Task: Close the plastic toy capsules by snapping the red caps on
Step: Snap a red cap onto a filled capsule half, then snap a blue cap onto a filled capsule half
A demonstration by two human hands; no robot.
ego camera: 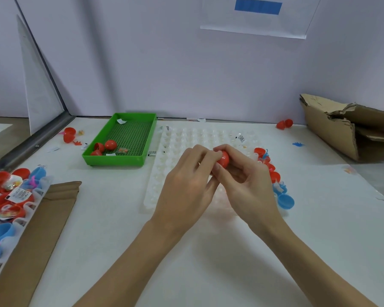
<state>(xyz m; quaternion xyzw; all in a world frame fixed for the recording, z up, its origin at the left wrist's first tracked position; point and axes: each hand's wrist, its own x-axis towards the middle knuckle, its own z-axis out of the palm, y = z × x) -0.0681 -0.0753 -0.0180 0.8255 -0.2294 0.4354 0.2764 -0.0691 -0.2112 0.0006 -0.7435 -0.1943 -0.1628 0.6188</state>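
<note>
Both hands, left hand [186,173] & right hand [242,173], clamped on one red cap [224,159] above tray [155,173]: if cap's tilted, you risk a half-snap or slip.

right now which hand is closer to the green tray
Left. The left hand sits just right of the green tray; the right hand lies farther right, beyond it.

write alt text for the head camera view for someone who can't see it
Two bare hands, left hand and right hand, hold a red capsule between their fingers above a white dimpled tray. A green tray with red pieces sits behind to the left; torn cardboard lies right.
</note>
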